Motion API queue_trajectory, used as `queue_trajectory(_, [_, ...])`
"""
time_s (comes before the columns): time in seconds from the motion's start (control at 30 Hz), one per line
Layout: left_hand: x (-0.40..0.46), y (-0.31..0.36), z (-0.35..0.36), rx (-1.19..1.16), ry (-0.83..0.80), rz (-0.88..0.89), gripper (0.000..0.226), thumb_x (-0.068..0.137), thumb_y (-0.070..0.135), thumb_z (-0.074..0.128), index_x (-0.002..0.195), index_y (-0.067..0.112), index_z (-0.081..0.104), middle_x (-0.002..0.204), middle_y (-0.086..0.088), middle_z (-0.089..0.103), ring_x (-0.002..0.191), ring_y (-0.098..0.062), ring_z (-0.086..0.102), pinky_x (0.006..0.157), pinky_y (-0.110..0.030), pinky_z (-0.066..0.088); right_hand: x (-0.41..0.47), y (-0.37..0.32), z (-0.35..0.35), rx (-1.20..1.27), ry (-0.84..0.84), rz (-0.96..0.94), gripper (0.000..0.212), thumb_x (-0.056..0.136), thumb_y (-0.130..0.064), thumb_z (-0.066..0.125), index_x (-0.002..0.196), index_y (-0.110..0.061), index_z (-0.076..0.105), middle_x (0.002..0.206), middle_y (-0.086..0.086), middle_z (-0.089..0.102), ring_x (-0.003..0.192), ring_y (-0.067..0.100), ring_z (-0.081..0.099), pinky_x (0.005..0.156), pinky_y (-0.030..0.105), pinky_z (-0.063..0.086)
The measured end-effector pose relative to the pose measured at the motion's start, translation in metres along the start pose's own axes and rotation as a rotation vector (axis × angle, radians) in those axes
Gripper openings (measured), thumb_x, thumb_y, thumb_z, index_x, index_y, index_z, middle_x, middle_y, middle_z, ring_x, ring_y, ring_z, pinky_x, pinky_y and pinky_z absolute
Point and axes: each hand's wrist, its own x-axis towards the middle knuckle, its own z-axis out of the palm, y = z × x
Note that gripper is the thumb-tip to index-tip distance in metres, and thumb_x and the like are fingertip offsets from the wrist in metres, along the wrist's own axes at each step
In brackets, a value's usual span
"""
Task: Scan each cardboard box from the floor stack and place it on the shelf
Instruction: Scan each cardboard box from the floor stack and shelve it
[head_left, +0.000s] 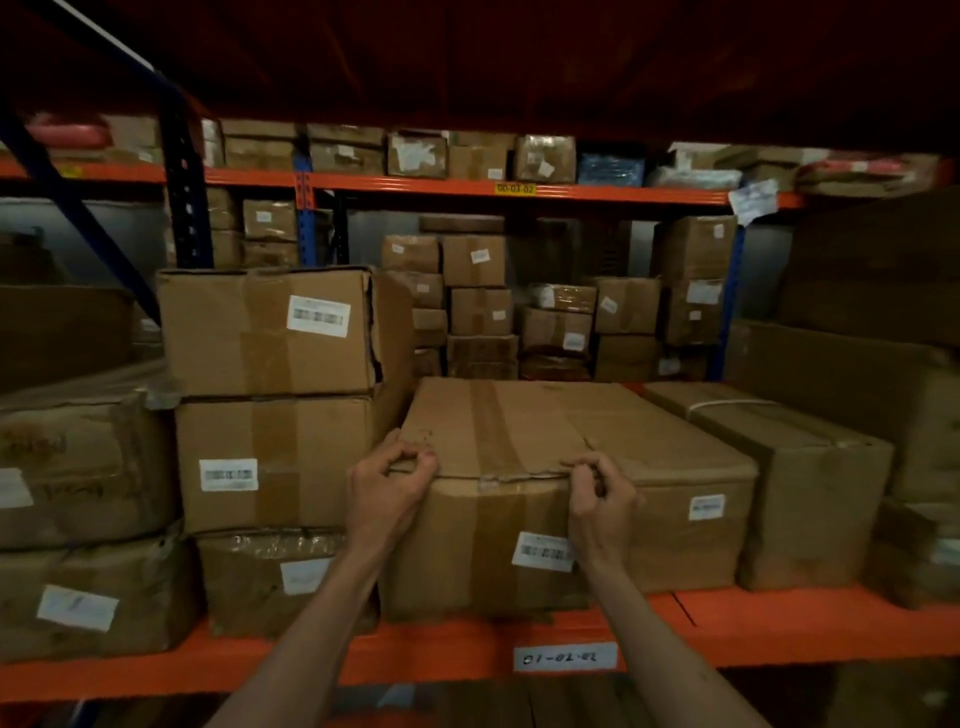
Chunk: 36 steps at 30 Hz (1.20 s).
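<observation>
Both hands are on one big cardboard box (545, 441) sitting on the orange shelf (779, 623), its barcode end facing out and its long axis running back into the rack. Left hand (387, 486) pinches the front top edge by the left corner, right hand (597, 499) pinches the same edge near the brown tape strip (493, 431). Cardboard looks creased and soft. Right wrist covers part of the barcode label (540, 552); its print is too blurry to read.
</observation>
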Motion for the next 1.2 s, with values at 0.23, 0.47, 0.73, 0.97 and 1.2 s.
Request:
queue_trajectory(0.23, [0.011, -0.015, 0.012, 0.184, 0.053, 0.09, 0.012, 0.086, 0.016, 0.07, 0.094, 0.018, 0.078, 0.132, 0.009, 0.059, 0.128, -0.005, 0.049, 0.1, -0.012, 0.036, 0.032, 0.007, 0.008, 0.039, -0.121, 0.389, 0.078, 0.08, -0.059, 0.074, 0.149, -0.034, 0.049, 0.136, -0.004, 0.057, 0.126, 0.023, 0.054, 0.107, 0.05, 0.045])
queue_trajectory(0.47, [0.021, -0.016, 0.008, 0.405, 0.077, 0.392, 0.026, 0.091, 0.02, 0.052, 0.094, 0.007, 0.075, 0.098, -0.004, 0.074, 0.095, -0.012, 0.067, 0.077, -0.033, 0.058, 0.049, 0.024, 0.029, -0.03, -0.127, 0.388, 0.063, 0.082, -0.047, 0.072, 0.143, -0.034, 0.059, 0.135, 0.004, 0.06, 0.116, 0.013, 0.046, 0.102, 0.031, 0.038])
queue_trajectory(0.73, [0.04, -0.01, 0.013, 0.683, -0.045, 0.349, 0.023, 0.098, 0.012, 0.054, 0.089, -0.002, 0.07, 0.088, -0.017, 0.068, 0.08, -0.033, 0.067, 0.065, -0.043, 0.053, 0.07, 0.033, 0.043, -0.073, -0.197, 0.386, 0.021, 0.08, -0.051, 0.069, 0.101, -0.047, 0.067, 0.121, -0.003, 0.06, 0.125, 0.027, 0.052, 0.105, 0.042, 0.044])
queue_trajectory(0.97, [0.057, -0.005, 0.026, 0.971, -0.143, 0.131, 0.036, 0.103, 0.026, 0.041, 0.108, 0.004, 0.068, 0.111, -0.019, 0.066, 0.099, -0.037, 0.065, 0.077, -0.043, 0.049, 0.077, 0.039, 0.051, -0.115, -0.204, 0.4, 0.017, 0.072, -0.064, 0.065, 0.087, -0.058, 0.062, 0.122, -0.005, 0.056, 0.124, 0.026, 0.052, 0.106, 0.051, 0.046])
queue_trajectory(1.2, [0.049, -0.022, 0.023, 0.928, -0.151, 0.243, 0.045, 0.105, 0.029, 0.032, 0.109, 0.002, 0.067, 0.112, -0.019, 0.066, 0.103, -0.034, 0.062, 0.088, -0.043, 0.05, 0.077, 0.042, 0.041, -0.238, -0.275, 0.411, 0.04, 0.07, -0.074, 0.06, 0.108, -0.061, 0.062, 0.139, 0.001, 0.057, 0.128, 0.028, 0.05, 0.107, 0.051, 0.044])
